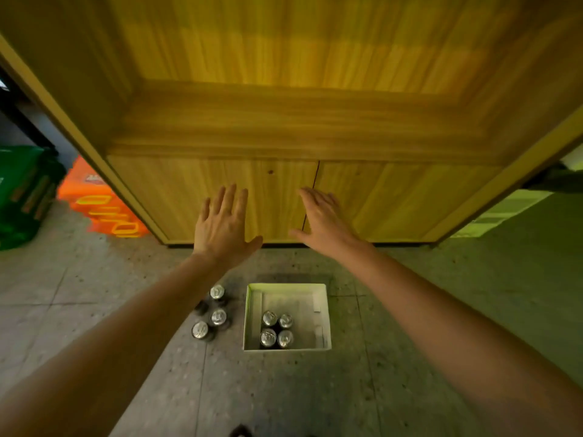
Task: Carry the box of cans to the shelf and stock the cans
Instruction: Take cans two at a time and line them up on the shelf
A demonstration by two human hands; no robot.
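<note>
A white open box (318,291) sits on the floor below me, with several silver-topped cans (277,328) grouped in its left half. Three more cans (217,316) stand on the floor just left of the box. Both my arms reach forward over them toward a wooden shelf unit (284,121). My left hand (220,225) is open with fingers spread, in front of the unit's lower left door. My right hand (325,222) is open too, over the seam between the two lower doors. Neither hand holds anything.
The shelf ledge (284,137) runs above closed lower cabinet doors. Orange crates (104,203) and a green crate (25,193) stand on the floor at the left. A pale shelf or step (504,209) lies at the right. The floor is grey speckled tile.
</note>
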